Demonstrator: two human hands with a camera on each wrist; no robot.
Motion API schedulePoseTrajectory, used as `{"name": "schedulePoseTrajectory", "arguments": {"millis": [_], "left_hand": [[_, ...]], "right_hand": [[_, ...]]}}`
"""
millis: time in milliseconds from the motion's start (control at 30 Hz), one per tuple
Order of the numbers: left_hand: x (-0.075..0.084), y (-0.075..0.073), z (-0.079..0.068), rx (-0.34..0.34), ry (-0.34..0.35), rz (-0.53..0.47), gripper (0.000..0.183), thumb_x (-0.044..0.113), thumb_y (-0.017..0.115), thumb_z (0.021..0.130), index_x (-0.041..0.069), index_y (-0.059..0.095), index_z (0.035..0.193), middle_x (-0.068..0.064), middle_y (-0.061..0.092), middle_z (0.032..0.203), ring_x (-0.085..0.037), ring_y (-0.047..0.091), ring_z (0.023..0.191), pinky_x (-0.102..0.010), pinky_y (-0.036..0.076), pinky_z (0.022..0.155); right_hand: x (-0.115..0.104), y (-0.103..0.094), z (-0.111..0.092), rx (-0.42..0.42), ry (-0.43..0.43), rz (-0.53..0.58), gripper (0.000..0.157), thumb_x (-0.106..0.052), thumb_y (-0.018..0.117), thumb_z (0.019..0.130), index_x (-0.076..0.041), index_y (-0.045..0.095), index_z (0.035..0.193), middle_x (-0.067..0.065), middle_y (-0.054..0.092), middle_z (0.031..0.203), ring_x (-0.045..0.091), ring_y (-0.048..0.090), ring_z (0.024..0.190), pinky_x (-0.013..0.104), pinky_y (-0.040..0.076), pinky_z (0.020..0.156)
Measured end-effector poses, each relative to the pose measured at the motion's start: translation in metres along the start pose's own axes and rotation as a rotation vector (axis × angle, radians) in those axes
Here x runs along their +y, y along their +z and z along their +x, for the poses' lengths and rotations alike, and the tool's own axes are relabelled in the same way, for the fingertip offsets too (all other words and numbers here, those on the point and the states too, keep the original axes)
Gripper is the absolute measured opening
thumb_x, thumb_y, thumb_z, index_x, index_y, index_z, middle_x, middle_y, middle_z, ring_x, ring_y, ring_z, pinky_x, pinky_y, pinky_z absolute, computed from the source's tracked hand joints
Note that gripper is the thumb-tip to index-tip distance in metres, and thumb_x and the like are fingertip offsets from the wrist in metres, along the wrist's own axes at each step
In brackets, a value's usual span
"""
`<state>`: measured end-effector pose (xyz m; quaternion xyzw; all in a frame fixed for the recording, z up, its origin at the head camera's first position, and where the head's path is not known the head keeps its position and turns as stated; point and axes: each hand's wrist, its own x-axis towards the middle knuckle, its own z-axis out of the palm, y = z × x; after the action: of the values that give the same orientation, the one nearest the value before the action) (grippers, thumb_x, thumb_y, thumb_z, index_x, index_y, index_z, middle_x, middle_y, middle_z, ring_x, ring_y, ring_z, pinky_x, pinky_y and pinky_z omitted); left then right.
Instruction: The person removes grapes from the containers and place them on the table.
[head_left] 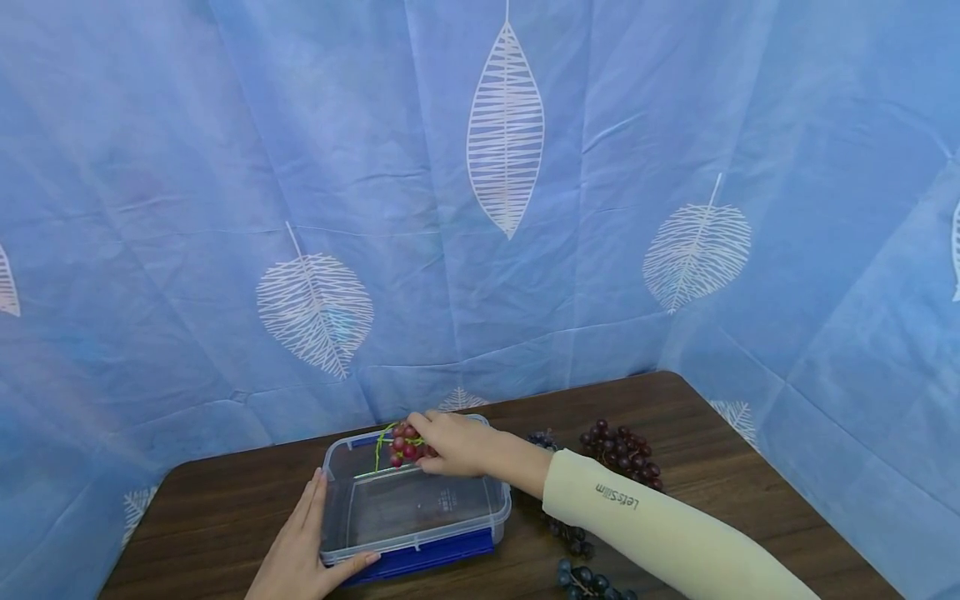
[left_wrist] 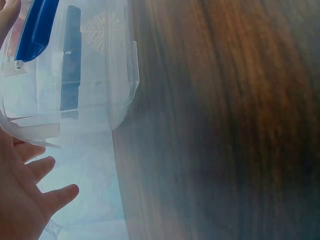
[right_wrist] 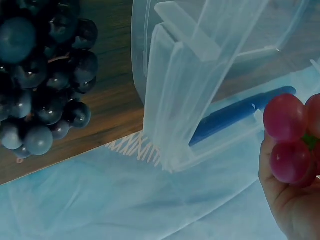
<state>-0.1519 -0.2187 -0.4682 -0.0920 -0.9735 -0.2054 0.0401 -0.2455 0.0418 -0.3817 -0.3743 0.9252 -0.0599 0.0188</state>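
Observation:
A clear plastic food container with blue side latches stands on the table. My left hand rests against its left side, fingers fairly straight and the thumb at the front edge. In the left wrist view, the fingers of the left hand are spread beside the container. My right hand holds a bunch of red grapes with a green stem over the container's back part. Up close in the right wrist view, the red grapes sit against the fingers of the right hand.
Right of the container lie several dark grape bunches: a reddish-purple bunch, a black bunch partly behind the right arm, and a bluish bunch at the front. A blue leaf-patterned cloth hangs behind the dark wooden table.

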Motion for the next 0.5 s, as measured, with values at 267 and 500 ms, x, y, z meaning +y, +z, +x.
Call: {"name": "schedulePoseTrajectory", "arguments": {"millis": [267, 500], "left_hand": [[0.0, 0.0, -0.001, 0.03, 0.034, -0.007, 0.13, 0.074, 0.07, 0.076, -0.007, 0.01, 0.158, -0.033, 0.016, 0.161, -0.055, 0.028, 0.142, -0.072, 0.039, 0.1], [0.0, -0.002, 0.001, -0.021, -0.009, -0.015, 0.131, 0.076, 0.068, 0.076, -0.005, 0.007, 0.159, -0.031, 0.012, 0.163, -0.055, 0.026, 0.143, -0.072, 0.036, 0.103]], "right_hand": [[0.008, -0.009, -0.018, 0.027, 0.014, 0.035, 0.053, -0.036, 0.064, 0.099, -0.011, 0.044, 0.142, 0.005, 0.062, 0.112, 0.006, 0.058, 0.077, 0.022, 0.048, 0.064], [0.018, -0.017, -0.036, 0.049, 0.029, 0.079, 0.047, -0.036, 0.063, 0.1, -0.01, 0.046, 0.136, 0.002, 0.06, 0.101, 0.007, 0.051, 0.066, 0.024, 0.043, 0.059]]}}
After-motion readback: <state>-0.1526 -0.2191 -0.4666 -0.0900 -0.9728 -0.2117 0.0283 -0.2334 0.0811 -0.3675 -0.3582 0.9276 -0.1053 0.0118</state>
